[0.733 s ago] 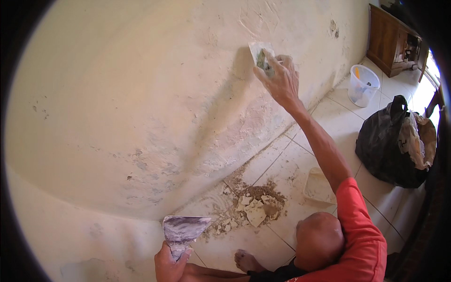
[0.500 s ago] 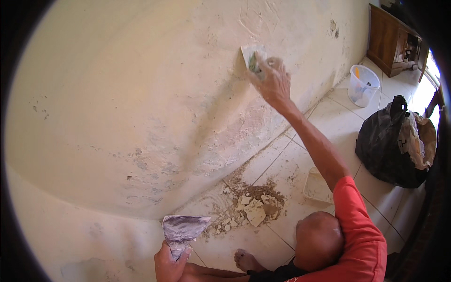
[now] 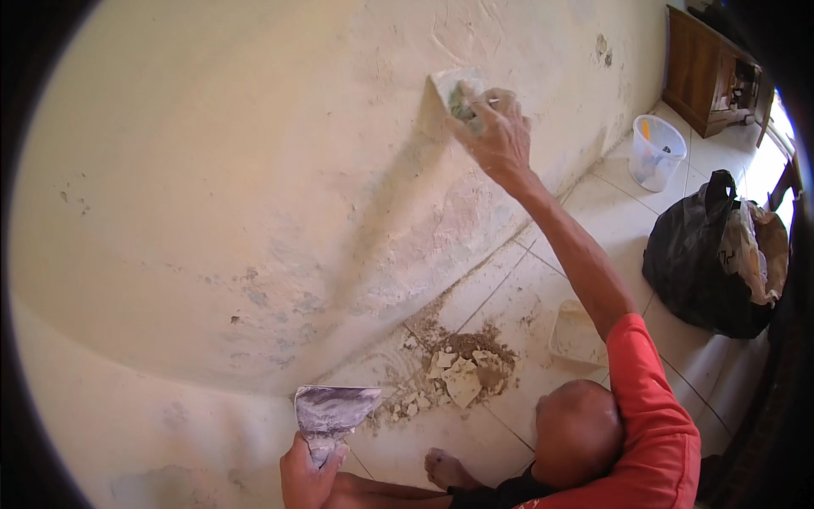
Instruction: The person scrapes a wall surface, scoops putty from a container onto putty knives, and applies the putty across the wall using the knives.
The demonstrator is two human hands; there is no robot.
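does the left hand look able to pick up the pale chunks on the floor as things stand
Probably not: the left hand grips a scraper. The chunks lie nearby with nothing else obvious in between, but it likely needs freeing first.

A cream wall with flaking patches fills the left and centre; pale floor tiles spread lower right. A brown wooden cabinet stands upper right, beside bright light.
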